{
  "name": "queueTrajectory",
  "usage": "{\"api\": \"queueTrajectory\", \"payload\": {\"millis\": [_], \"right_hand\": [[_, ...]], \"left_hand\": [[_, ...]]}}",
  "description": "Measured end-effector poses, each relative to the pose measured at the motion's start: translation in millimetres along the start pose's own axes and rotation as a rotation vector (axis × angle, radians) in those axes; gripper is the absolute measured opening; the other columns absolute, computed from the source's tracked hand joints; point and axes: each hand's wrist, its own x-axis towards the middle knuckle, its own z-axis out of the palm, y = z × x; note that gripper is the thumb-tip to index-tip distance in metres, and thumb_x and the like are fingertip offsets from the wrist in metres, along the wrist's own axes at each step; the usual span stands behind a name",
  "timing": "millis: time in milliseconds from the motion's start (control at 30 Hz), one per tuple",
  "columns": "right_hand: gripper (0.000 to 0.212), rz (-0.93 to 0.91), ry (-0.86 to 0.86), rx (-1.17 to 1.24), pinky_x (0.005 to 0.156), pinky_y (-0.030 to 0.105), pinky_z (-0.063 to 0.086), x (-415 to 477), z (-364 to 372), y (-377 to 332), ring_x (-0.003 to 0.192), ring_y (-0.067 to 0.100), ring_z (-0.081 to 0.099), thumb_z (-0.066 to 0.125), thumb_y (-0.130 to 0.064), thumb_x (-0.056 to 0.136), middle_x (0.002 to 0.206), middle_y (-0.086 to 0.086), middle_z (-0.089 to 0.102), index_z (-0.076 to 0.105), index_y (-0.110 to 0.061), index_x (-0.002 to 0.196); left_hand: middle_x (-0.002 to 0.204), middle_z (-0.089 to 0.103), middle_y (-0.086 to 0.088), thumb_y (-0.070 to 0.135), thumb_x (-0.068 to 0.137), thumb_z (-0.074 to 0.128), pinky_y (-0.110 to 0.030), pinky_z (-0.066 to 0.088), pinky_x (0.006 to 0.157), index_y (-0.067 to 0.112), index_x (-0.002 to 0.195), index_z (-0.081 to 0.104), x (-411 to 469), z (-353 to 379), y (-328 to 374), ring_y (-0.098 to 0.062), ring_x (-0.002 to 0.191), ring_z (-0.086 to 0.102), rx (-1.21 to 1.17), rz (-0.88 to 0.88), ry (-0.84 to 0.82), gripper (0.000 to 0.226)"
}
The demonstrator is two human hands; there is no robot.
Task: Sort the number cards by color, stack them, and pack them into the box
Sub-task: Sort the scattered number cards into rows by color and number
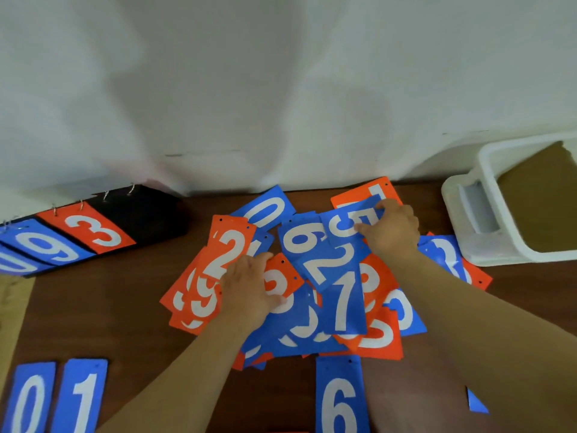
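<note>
A loose heap of blue and orange number cards (pixel 342 295) covers the middle of the brown table. My right hand (pixel 392 229) pinches the blue 5 card (pixel 340 225) at the heap's far side, fingers around its right edge. My left hand (pixel 249 285) presses flat on the orange cards, partly covering an orange 3 card (pixel 281 276) next to an orange 2 card (pixel 228 248). A white box (pixel 487 245) with a brown bottom stands at the far right.
A black flip scoreboard (pixel 93 226) showing 9 and 3 lies at the left. Blue 0 (pixel 29 398) and 1 (pixel 82 395) cards lie near the front left, a blue 6 card (pixel 340 398) at the front middle. White cloth (pixel 281 89) hangs behind the table.
</note>
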Motion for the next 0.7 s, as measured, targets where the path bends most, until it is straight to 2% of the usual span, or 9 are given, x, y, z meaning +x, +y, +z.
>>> {"api": "queueTrajectory", "payload": {"millis": [100, 167, 267, 433, 567, 633, 700], "right_hand": [[0.029, -0.033, 0.082, 0.196, 0.078, 0.038, 0.055, -4.4, -1.1, 2.9, 0.101, 0.026, 0.061, 0.071, -0.023, 0.091, 0.118, 0.006, 0.058, 0.058, -0.022, 0.117], [0.021, -0.038, 0.127, 0.325, 0.075, 0.031, 0.051, -13.9, -6.9, 3.4, 0.097, 0.019, 0.061, 0.065, -0.019, 0.095, 0.114, -0.001, 0.060, 0.058, -0.023, 0.115], [0.022, -0.037, 0.171, 0.472, 0.075, 0.030, 0.053, -35.1, -19.1, 1.0, 0.094, 0.013, 0.059, 0.065, -0.022, 0.097, 0.109, -0.010, 0.060, 0.057, -0.027, 0.116], [0.021, -0.046, 0.168, 0.624, 0.067, 0.017, 0.047, -77.0, -35.7, -0.6, 0.087, 0.002, 0.059, 0.068, -0.020, 0.095, 0.106, -0.013, 0.061, 0.059, -0.027, 0.113], [0.020, -0.088, 0.084, 0.621, 0.061, 0.017, 0.044, -107.7, -41.3, 0.7, 0.081, 0.003, 0.060, 0.069, -0.022, 0.095, 0.105, -0.013, 0.063, 0.060, -0.030, 0.111], [0.019, -0.123, 0.024, 0.599, 0.061, 0.018, 0.043, -125.6, -44.1, 0.4, 0.078, 0.005, 0.058, 0.067, -0.022, 0.096, 0.109, -0.014, 0.062, 0.060, -0.032, 0.111], [0.020, -0.154, -0.033, 0.574, 0.065, 0.016, 0.044, -145.6, -46.3, -0.8, 0.092, 0.008, 0.060, 0.065, -0.021, 0.098, 0.118, -0.016, 0.058, 0.059, -0.034, 0.113]], "left_hand": [[0.143, 0.043, 0.004, 0.049, 0.074, 0.084, -0.044, 0.044, 0.108, 0.043, 0.146, 0.029, 3.0, -3.8, -2.1, -0.020, 0.132, 0.045, -0.062, 0.009, 0.022, 0.090], [0.136, 0.047, 0.004, 0.039, 0.082, 0.081, -0.042, 0.049, 0.103, 0.039, 0.147, 0.034, 3.3, -9.0, -4.4, -0.019, 0.125, 0.051, -0.123, 0.016, 0.055, 0.080], [0.124, 0.059, 0.005, 0.031, 0.092, 0.073, -0.036, 0.055, 0.094, 0.036, 0.146, 0.041, 0.8, -17.4, -5.4, -0.018, 0.114, 0.060, -0.241, 0.012, 0.069, 0.063], [0.116, 0.065, 0.005, 0.038, 0.101, 0.058, -0.033, 0.060, 0.077, 0.039, 0.136, 0.045, -5.4, -40.0, -5.3, -0.008, 0.090, 0.062, -0.303, -0.015, 0.159, 0.037], [0.121, 0.066, -0.002, 0.034, 0.106, 0.048, -0.022, 0.047, 0.066, 0.042, 0.140, 0.039, -18.2, -57.8, -8.7, -0.008, 0.087, 0.057, -0.382, -0.004, 0.250, 0.037], [0.130, 0.063, -0.005, 0.031, 0.106, 0.047, -0.025, 0.050, 0.076, 0.042, 0.146, 0.035, -31.7, -68.8, -9.5, -0.017, 0.100, 0.063, -0.478, 0.008, 0.301, 0.043], [0.140, 0.058, -0.003, 0.032, 0.106, 0.048, -0.037, 0.056, 0.089, 0.043, 0.148, 0.033, -47.0, -77.8, -12.1, -0.025, 0.115, 0.063, -0.546, 0.008, 0.338, 0.046]]}}
